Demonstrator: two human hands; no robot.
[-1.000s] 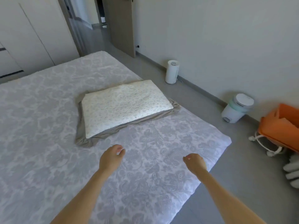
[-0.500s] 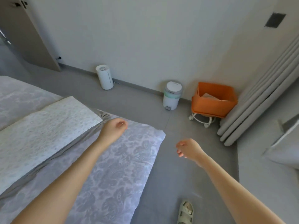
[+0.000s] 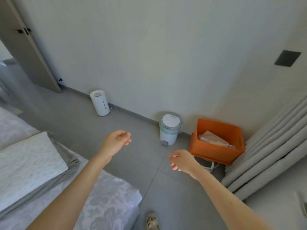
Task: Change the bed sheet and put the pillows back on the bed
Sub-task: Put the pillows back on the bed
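1. Hands first, and that's two: left hand [image 3: 116, 143] and right hand [image 3: 181, 161].
2. Over on the bed, one pillow [image 3: 25, 160].
3. Under it, one grey sheet [image 3: 70, 165].
4. One patterned mattress [image 3: 108, 205] below that.
5. Along the wall I count three floor items: one white cylinder [image 3: 99, 103], one white pedal bin [image 3: 170, 130], one orange crate [image 3: 216, 153].
6. At the bottom edge, one sandal [image 3: 152, 221].
7. Room fittings, one of each: one door [image 3: 28, 52], one curtain [image 3: 274, 146], one dark wall plate [image 3: 287, 58].
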